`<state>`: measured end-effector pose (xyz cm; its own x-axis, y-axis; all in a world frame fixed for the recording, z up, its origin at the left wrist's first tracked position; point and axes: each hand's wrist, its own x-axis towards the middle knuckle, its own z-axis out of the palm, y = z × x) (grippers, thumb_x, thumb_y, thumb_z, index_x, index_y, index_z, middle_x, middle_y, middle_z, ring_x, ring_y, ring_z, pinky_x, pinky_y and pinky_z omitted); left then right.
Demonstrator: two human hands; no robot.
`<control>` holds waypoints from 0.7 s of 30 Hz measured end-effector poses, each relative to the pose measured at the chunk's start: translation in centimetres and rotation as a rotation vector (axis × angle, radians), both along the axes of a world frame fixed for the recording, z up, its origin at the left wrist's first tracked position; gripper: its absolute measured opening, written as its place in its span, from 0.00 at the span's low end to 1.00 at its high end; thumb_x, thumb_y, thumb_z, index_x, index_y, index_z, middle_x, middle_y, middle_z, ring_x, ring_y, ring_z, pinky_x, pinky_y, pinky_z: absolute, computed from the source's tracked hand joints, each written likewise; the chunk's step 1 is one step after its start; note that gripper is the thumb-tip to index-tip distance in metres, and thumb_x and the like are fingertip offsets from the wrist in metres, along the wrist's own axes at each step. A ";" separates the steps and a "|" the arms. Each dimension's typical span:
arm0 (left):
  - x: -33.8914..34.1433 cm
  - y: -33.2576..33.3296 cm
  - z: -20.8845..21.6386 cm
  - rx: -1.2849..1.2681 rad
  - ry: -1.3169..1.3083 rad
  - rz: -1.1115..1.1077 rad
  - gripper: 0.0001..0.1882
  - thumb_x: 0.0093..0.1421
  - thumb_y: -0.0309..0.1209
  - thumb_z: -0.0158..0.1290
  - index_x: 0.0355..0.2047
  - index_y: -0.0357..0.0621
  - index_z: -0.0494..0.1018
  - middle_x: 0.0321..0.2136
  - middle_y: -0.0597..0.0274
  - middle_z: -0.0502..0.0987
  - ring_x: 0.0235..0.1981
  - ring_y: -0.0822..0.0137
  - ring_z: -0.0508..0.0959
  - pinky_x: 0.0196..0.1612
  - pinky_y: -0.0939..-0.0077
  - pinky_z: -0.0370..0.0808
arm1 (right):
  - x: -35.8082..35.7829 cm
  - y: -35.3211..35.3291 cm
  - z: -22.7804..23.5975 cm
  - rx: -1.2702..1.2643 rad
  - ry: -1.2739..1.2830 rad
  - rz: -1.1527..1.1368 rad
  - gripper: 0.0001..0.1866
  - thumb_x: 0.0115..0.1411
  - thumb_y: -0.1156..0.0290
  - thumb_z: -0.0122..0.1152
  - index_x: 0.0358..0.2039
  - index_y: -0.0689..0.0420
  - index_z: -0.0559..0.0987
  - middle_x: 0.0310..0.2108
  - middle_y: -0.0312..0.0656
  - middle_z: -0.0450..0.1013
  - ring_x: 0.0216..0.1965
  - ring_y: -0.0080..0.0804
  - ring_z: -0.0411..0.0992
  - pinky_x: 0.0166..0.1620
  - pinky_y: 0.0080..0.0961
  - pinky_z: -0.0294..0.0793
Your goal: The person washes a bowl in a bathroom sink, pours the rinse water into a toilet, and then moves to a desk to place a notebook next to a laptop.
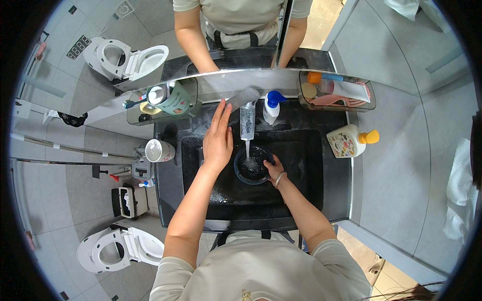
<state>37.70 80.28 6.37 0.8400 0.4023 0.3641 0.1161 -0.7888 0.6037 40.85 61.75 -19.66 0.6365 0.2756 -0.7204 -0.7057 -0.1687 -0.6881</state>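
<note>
My right hand [274, 169], with a bracelet at its wrist, grips the right rim of a round clear bowl [237, 173], thumb at the edge. The bowl is over the black sink [301, 185], under the tap [247, 123]. Water runs from the spout into it and splashes inside. My left hand [218, 143] is raised left of the tap, fingers stretched out and holding nothing. Its fingertips are at the left end of the tap's lever [243, 99]; whether they press on it I cannot tell.
Behind the tap's right side stands a white pump bottle [272, 108] with a blue head. A yellow-capped bottle [346, 141] is on the right counter, a white cup [159, 150] on the left. Clear shelves [163, 118] hold toiletries under the mirror [231, 55]. A toilet [120, 246] is left.
</note>
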 end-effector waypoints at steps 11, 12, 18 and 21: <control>-6.2 -1.4 -3.2 -0.169 0.086 0.224 0.32 0.52 0.24 0.48 0.57 0.47 0.52 0.59 0.49 0.46 0.52 0.47 0.62 0.49 0.66 0.65 | -0.2 -0.9 6.4 0.148 0.006 0.206 0.29 0.54 0.64 0.56 0.56 0.46 0.59 0.58 0.43 0.50 0.56 0.42 0.54 0.50 0.37 0.62; -7.7 -1.6 -4.4 -0.259 0.084 0.243 0.31 0.52 0.24 0.48 0.57 0.47 0.52 0.59 0.48 0.46 0.52 0.47 0.62 0.49 0.67 0.65 | -0.5 -1.0 5.9 0.123 -0.084 0.238 0.28 0.54 0.64 0.56 0.55 0.47 0.60 0.57 0.43 0.51 0.55 0.40 0.55 0.51 0.34 0.62; -20.0 -4.1 -8.8 -0.726 0.055 0.335 0.29 0.55 0.29 0.49 0.56 0.45 0.54 0.53 0.47 0.59 0.50 0.60 0.66 0.50 0.73 0.64 | -5.0 2.2 13.0 0.181 -0.275 0.524 0.25 0.55 0.67 0.53 0.54 0.55 0.61 0.50 0.44 0.62 0.51 0.32 0.61 0.52 0.24 0.59; -25.6 -4.8 -8.0 -0.957 -0.138 0.332 0.27 0.59 0.28 0.45 0.58 0.46 0.52 0.50 0.56 0.64 0.46 0.71 0.66 0.49 0.78 0.63 | -9.9 5.1 17.0 0.296 -0.379 0.710 0.26 0.55 0.68 0.53 0.54 0.56 0.60 0.51 0.43 0.61 0.51 0.31 0.60 0.53 0.24 0.58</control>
<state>12.14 75.44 -1.64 0.6081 0.7801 -0.1472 0.1227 0.0908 0.9883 30.98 66.81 -2.62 0.4255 0.8430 -0.3291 -0.2144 -0.2595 -0.9417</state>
